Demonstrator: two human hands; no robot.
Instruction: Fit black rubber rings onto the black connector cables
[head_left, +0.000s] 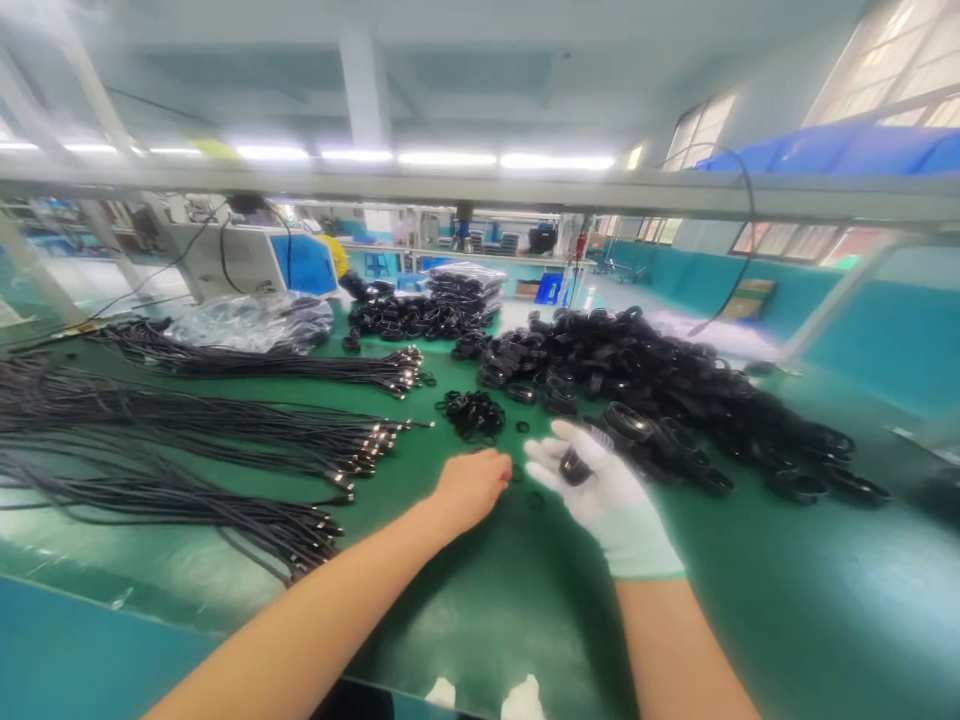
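My left hand [474,490] is bare and hovers over the green table, fingers curled together; whatever they pinch, if anything, is hidden. In a white glove, my right hand [611,500] is turned partly palm up, with a small black plastic part [574,466] resting against its curled fingers. The exact kind of that part is not clear. Between the hands a thin black ring [535,500] lies on the table. Just beyond them sits a little heap of small black rings [472,414], with one loose ring [522,427] beside it.
Bundles of black cables [285,430] with metal plug ends spread over the left side. A large pile of black parts [637,380] covers the right, and another pile [420,315] sits farther back. Behind the cables are clear plastic bags [255,322] and a grey-and-blue machine [255,262].
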